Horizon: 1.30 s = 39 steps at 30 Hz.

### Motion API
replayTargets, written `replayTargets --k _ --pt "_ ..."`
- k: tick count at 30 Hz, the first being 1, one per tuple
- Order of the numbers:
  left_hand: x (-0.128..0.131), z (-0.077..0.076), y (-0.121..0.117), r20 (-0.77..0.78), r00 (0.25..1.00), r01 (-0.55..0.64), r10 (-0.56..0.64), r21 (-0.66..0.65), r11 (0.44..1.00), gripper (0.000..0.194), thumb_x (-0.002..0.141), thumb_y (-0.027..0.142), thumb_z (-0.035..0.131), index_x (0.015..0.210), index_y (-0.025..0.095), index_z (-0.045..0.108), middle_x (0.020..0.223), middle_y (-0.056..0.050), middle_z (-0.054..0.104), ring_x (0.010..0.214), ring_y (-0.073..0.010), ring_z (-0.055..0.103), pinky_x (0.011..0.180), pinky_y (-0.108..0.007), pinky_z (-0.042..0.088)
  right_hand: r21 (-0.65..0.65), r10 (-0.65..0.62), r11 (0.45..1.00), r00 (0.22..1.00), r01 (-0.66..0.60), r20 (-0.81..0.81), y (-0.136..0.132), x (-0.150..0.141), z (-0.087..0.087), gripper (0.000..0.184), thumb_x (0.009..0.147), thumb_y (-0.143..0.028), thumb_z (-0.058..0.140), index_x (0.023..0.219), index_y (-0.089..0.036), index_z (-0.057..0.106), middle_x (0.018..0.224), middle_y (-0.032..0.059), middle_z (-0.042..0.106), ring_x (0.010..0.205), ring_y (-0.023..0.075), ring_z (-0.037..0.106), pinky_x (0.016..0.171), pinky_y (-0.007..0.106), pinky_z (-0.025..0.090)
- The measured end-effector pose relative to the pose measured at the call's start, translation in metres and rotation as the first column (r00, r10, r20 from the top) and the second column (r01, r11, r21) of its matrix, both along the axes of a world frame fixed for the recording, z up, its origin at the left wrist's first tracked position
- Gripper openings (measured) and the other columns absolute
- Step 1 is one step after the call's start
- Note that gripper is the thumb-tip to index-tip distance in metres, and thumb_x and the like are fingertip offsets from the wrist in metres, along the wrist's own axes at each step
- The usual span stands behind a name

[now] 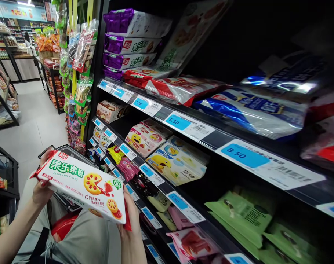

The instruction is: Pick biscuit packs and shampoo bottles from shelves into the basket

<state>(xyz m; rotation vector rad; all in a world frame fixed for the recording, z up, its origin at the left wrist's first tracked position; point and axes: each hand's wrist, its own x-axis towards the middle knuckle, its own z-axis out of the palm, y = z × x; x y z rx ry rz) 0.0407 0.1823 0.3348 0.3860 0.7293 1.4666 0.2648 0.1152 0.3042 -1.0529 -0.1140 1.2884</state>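
Between my two hands is a white and red packet of fruit-filled biscuits, its printed front facing up, tilted down to the right. My left hand grips its left end, with the fingers partly behind the pack. At the red right end, my right hand holds the wrapper edge, and most of its fingers are hidden. Below the packet, a black shopping basket stands by my knees. More biscuit packs with purple ends are stacked on the upper shelf, beside red-and-white packets.
Dark shelves with a price-label edge run along my right. Cake boxes and green bags fill the lower shelf. Hanging snack packs line the shelf's end. A tiled aisle stretches away on the left, past a low rack.
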Motion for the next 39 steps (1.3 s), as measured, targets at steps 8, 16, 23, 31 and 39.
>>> replayTargets --k 8,16,23,31,39 --pt "0.016 -0.007 0.004 -0.074 0.997 -0.002 -0.028 -0.372 0.928 0.013 0.083 0.014 0.056 0.093 0.015 0.065 0.077 -0.005 0.072 0.075 -0.0204 0.070 0.085 -0.044 0.057 -0.046 0.192 0.980 0.981 -0.192 -0.001 0.011 -0.002 -0.031 0.041 0.061 -0.053 0.070 0.075 -0.017 0.055 0.042 -0.0038 0.055 0.029 0.0136 0.049 0.028 0.022 0.035" --pt "0.017 -0.014 0.006 -0.080 0.996 -0.008 -0.036 -0.493 0.870 0.007 0.086 0.014 0.055 0.088 0.015 0.061 0.070 -0.003 0.069 0.062 -0.0159 0.066 0.075 -0.045 0.060 -0.069 0.161 0.985 0.986 -0.158 0.033 0.013 -0.004 -0.036 0.055 0.053 -0.069 0.071 0.060 -0.016 0.053 0.034 -0.0056 0.045 0.030 0.0103 0.045 0.031 0.022 0.039" --pt "0.018 -0.008 0.005 -0.077 0.996 0.001 -0.041 -0.456 0.890 0.006 0.086 0.015 0.057 0.089 0.016 0.062 0.070 -0.002 0.070 0.060 -0.0154 0.066 0.074 -0.042 0.060 -0.038 0.152 0.988 0.988 -0.152 0.021 0.014 -0.002 -0.034 0.056 0.051 -0.069 0.072 0.065 -0.017 0.055 0.036 -0.0057 0.047 0.032 0.0107 0.044 0.033 0.024 0.042" --pt "0.015 0.010 0.036 -0.256 0.959 0.064 -0.124 -0.231 0.971 0.006 0.081 0.019 0.061 0.086 0.017 0.058 0.064 0.002 0.067 0.054 -0.0113 0.062 0.058 -0.022 0.053 0.109 0.162 0.981 0.987 -0.159 -0.019 -0.013 -0.028 -0.060 0.040 0.070 -0.051 0.068 0.090 -0.016 0.065 0.071 0.0040 0.070 0.051 0.0176 0.060 0.051 0.034 0.053" --pt "0.024 0.061 0.084 -0.444 0.870 0.214 -0.216 -0.054 0.975 0.046 0.064 0.026 0.080 0.099 0.016 0.052 0.061 0.000 0.066 0.046 -0.0138 0.060 0.044 -0.021 0.043 0.080 0.316 0.949 0.933 -0.306 -0.174 -0.037 -0.086 -0.070 0.051 0.070 -0.051 0.069 0.111 -0.023 0.063 0.106 0.0081 0.071 0.081 0.0259 0.069 0.055 0.033 0.055"
